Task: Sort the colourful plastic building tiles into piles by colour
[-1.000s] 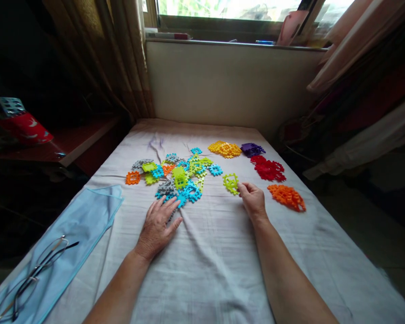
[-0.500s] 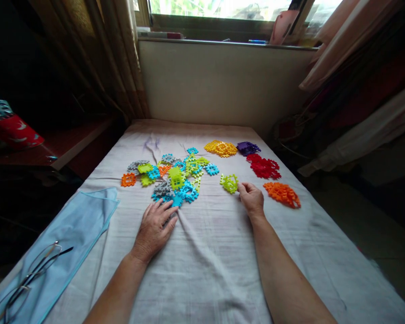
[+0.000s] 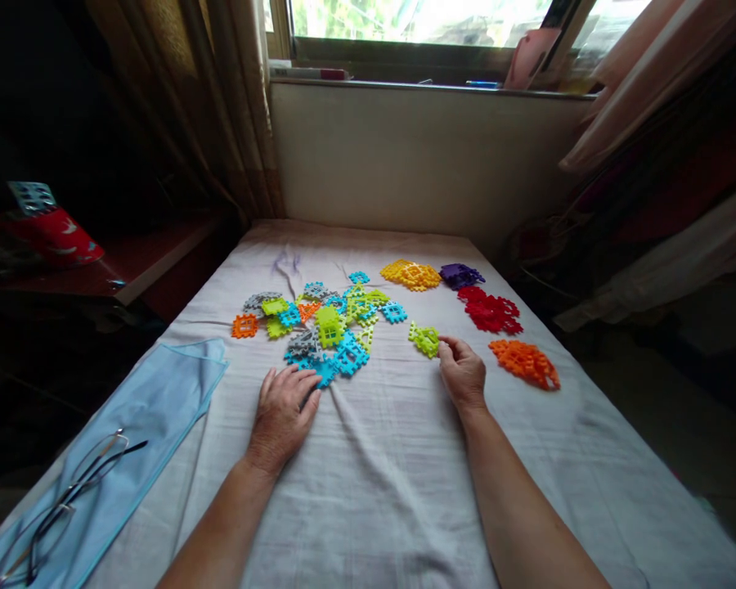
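Note:
My left hand (image 3: 285, 413) lies palm down on the cloth, fingers spread and stretched out. Its fingertips are at the near edge of a mixed pile where blue interlocking building pieces (image 3: 351, 353), grey ones (image 3: 305, 342), lime green ones (image 3: 329, 325) and orange ones (image 3: 244, 325) overlap. To the right of that pile, my right hand (image 3: 463, 372) is closed, thumb and fingers pinching the right edge of a lime green building piece (image 3: 425, 339). That piece is low over the cloth; whether others lie beneath it I cannot tell.
Single-colour piles of yellow (image 3: 410, 275), purple (image 3: 461, 276), red (image 3: 489, 311) and orange (image 3: 525, 363) pieces line the right side of the cloth-covered table (image 3: 374, 474). Eyeglasses (image 3: 67, 499) rest on a light blue cloth (image 3: 153, 393) at left. A wall (image 3: 429, 164) stands beyond.
The whole view has shifted slightly, so things appear a little further right and lower. The lime green piece at my right fingers has turned slightly. My left hand stays by the mixed pile.

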Demonstrator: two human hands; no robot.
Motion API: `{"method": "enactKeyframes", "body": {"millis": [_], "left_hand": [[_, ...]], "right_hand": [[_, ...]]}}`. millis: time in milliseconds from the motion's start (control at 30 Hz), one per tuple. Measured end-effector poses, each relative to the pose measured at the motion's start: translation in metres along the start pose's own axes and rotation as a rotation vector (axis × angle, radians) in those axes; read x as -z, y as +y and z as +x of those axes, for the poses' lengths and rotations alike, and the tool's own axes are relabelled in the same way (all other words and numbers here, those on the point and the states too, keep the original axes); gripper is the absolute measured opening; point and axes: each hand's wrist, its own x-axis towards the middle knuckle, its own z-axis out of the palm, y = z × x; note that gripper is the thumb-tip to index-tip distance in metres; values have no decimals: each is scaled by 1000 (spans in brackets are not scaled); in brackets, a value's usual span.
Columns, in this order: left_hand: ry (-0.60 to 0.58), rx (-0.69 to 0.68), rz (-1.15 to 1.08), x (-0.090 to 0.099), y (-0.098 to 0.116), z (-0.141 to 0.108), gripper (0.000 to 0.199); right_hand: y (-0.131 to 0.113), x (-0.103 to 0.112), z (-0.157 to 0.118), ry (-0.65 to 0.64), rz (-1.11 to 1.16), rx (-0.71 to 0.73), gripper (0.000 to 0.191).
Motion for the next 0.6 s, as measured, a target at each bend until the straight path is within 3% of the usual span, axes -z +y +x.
{"method": "enactKeyframes", "body": {"millis": [167, 367, 600], "left_hand": [[56, 74, 68, 3, -9, 0, 24], [97, 156, 128, 4, -23, -1, 26], [120, 185, 116, 1, -31, -1, 28]], "right_hand": [[-28, -15, -15, -202, 14, 207, 34], [-62, -40, -17, -443, -232, 394, 24], [-64, -59, -23, -453, -413, 593, 32]]}}
